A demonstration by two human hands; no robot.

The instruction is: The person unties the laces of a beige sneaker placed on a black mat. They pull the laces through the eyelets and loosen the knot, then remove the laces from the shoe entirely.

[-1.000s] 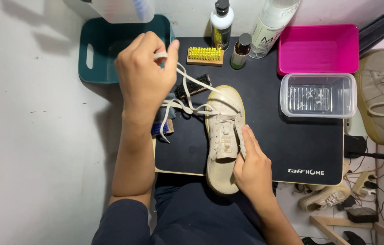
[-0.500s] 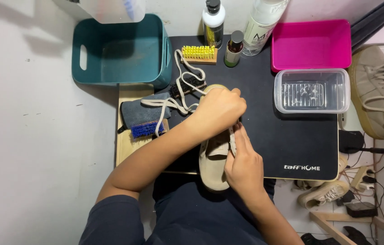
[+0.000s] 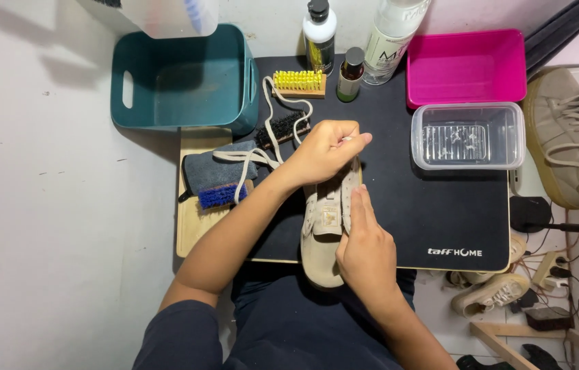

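The left hand (image 3: 323,152) has come down from its high pull and now pinches the loose lace (image 3: 267,130) at the beige shoe (image 3: 327,219), mid-surface; more lace is out. The right hand (image 3: 366,250) still clasps the shoe's side.

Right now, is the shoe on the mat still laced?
Mostly unlaced: the shoe shows bare eyelets, and the lace trails loose across the mat.

Beige shoe (image 3: 323,226) on black mat (image 3: 440,205), left hand (image 3: 327,151) pinching its lace (image 3: 265,147), right hand (image 3: 364,250) on its side.
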